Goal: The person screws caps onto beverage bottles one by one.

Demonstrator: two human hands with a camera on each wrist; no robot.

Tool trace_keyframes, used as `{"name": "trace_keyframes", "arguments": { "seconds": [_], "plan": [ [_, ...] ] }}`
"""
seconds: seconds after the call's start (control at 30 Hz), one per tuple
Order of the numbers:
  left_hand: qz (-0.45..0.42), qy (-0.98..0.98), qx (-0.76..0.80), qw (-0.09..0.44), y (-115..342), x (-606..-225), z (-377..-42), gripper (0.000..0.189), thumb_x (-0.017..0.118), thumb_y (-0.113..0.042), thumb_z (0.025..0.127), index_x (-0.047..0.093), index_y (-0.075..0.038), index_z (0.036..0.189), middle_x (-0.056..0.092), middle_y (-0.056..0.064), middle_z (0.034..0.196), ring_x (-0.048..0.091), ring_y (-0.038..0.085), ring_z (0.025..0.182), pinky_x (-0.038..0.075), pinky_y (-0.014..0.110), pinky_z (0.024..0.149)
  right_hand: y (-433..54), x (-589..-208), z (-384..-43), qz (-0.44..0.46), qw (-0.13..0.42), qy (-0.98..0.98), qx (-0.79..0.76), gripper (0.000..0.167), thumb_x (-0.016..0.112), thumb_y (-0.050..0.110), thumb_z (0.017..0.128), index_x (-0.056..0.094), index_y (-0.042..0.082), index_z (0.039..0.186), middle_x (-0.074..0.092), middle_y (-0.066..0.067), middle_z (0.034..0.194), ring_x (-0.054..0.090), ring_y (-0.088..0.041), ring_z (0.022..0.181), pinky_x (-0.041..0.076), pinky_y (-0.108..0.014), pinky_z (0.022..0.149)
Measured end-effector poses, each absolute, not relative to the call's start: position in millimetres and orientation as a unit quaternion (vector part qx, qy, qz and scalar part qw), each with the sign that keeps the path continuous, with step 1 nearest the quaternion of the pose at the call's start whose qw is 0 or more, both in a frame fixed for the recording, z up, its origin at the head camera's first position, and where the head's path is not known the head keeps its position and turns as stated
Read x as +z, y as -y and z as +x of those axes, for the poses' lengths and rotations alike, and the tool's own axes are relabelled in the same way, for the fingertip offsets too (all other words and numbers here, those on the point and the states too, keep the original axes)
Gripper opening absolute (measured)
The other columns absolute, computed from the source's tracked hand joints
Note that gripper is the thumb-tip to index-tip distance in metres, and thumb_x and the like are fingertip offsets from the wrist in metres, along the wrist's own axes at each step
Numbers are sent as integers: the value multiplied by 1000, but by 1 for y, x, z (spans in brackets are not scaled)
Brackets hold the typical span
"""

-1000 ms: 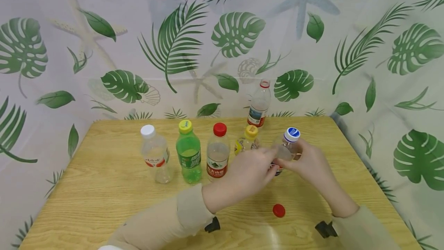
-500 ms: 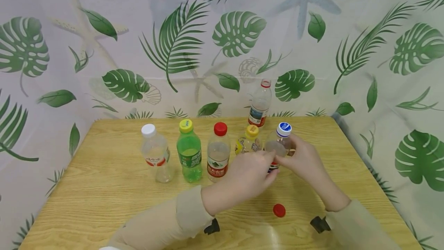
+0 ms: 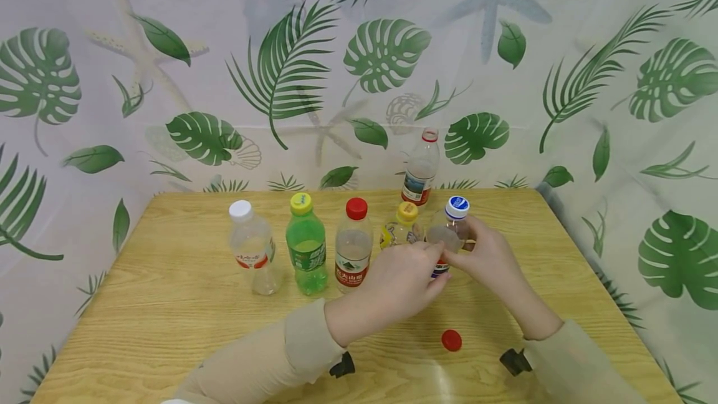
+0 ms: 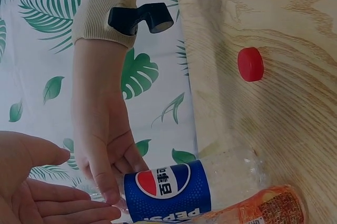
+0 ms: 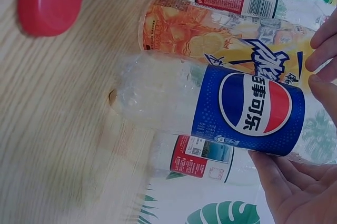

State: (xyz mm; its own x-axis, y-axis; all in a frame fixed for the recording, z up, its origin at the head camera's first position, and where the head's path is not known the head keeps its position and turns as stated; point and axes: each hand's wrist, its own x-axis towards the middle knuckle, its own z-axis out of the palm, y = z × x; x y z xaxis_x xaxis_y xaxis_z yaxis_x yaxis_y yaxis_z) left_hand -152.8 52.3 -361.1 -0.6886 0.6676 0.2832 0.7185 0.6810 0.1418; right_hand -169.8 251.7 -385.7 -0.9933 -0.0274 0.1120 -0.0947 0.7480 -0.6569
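My right hand (image 3: 493, 257) grips a clear Pepsi bottle (image 3: 445, 232) by its upper part, with the thumb in front and fingers on the far side. The bottle has a blue-and-white cap (image 3: 457, 206) and stands close beside a yellow-capped drink bottle (image 3: 399, 232). My left hand (image 3: 389, 279) reaches in from the left, its straight fingertips at the Pepsi bottle's side. Seen from the left wrist, the left hand's fingers (image 4: 68, 208) lie extended and the thumb stands apart. The blue Pepsi label (image 5: 253, 103) shows fully in the right wrist view.
Left of the yellow-capped bottle stand a red-capped bottle (image 3: 353, 248), a green bottle (image 3: 305, 248) and a white-capped bottle (image 3: 252, 254). Behind is an uncapped bottle (image 3: 419, 170) with a red neck ring. A loose red cap (image 3: 451, 340) lies on the wooden table (image 3: 168, 329) in front.
The Pepsi bottle, with my right hand on it, has shifted left toward the yellow-capped bottle and straightened a little. My left hand has barely moved.
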Motion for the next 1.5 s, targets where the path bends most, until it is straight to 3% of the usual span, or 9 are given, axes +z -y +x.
{"name": "trace_keyframes", "arguments": {
  "seconds": [0.27, 0.6, 0.93, 1.27, 1.5],
  "plan": [
    [-382, 910, -128, 94, -51, -359, -153, 42, 69, -40, 104, 71, -11, 134, 80, -2, 113, 77, 11, 88, 57, 19, 61, -252, -387, -169, 40, 44, 934, 353, 52, 80, 18, 93, 58, -4, 134, 70, -28, 124, 68, -45, 117, 60, -57, 101],
    [-395, 904, -126, 109, -49, -358, -151, 40, 70, -39, 103, 72, -11, 132, 80, -4, 110, 76, 9, 88, 56, 17, 61, -253, -392, -169, 46, 49, 936, 346, 63, 82, 16, 90, 51, -5, 141, 67, -28, 128, 65, -48, 124, 55, -61, 107],
    [-404, 896, -123, 137, -46, -352, -148, 23, 72, -40, 101, 72, -17, 107, 73, -9, 89, 68, 6, 72, 45, 15, 51, -252, -391, -161, 38, 35, 937, 346, 73, 84, 19, 92, 47, -8, 148, 63, -31, 134, 63, -49, 127, 54, -59, 108],
    [-433, 874, -114, 192, -30, -319, -149, 27, 74, -39, 100, 69, -18, 115, 76, -8, 96, 69, 9, 69, 48, 17, 50, -256, -391, -152, 61, 45, 934, 348, 79, 86, 17, 91, 44, -10, 153, 64, -32, 136, 63, -49, 128, 54, -58, 109],
    [-448, 863, -77, 221, -26, -284, -153, 27, 68, -37, 103, 72, -15, 118, 70, -8, 88, 63, 8, 68, 46, 18, 50, -263, -393, -144, 53, 44, 942, 328, 81, 86, 29, 92, 47, -7, 152, 67, -29, 137, 66, -47, 126, 55, -58, 107]
  ]
}}
